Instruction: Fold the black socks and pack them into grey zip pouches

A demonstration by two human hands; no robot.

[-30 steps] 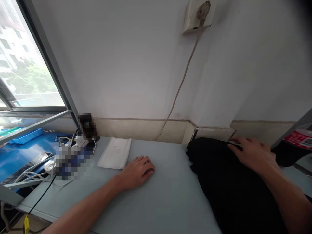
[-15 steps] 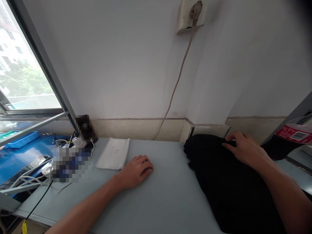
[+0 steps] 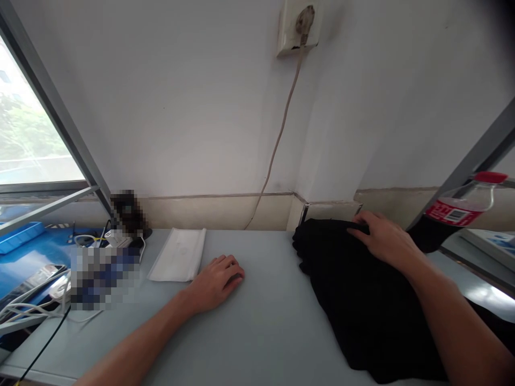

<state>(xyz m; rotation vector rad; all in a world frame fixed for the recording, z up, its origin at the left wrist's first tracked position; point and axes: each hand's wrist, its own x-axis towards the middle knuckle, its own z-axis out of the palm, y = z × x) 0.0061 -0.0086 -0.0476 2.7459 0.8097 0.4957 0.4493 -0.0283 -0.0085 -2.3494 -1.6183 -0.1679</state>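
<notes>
A piece of black cloth [image 3: 362, 305], perhaps a folded garment, lies bunched on the right side of the grey table [image 3: 265, 332]. At its far edge my right hand [image 3: 380, 238] pinches the fabric, thumb on the near side and fingers over the back. My left hand [image 3: 217, 284] rests on the tabletop, palm down, loosely bent, with the thumb apart and nothing in it. Just behind and left of that hand is a flat white packet or folded sheet [image 3: 179, 254]; whether the wrist touches it I cannot tell.
A cola bottle [image 3: 454, 212] with a red cap stands tilted in view beyond my right forearm. White cables [image 3: 36, 308] and a blurred patch of items crowd the left, near a blue tray [image 3: 20, 236]. A cord [image 3: 284, 123] hangs from the wall socket [image 3: 300, 27].
The view has turned slightly right, so things sit further left and the bottle's cap now shows. Both hands keep about the same places on the table and cloth.
</notes>
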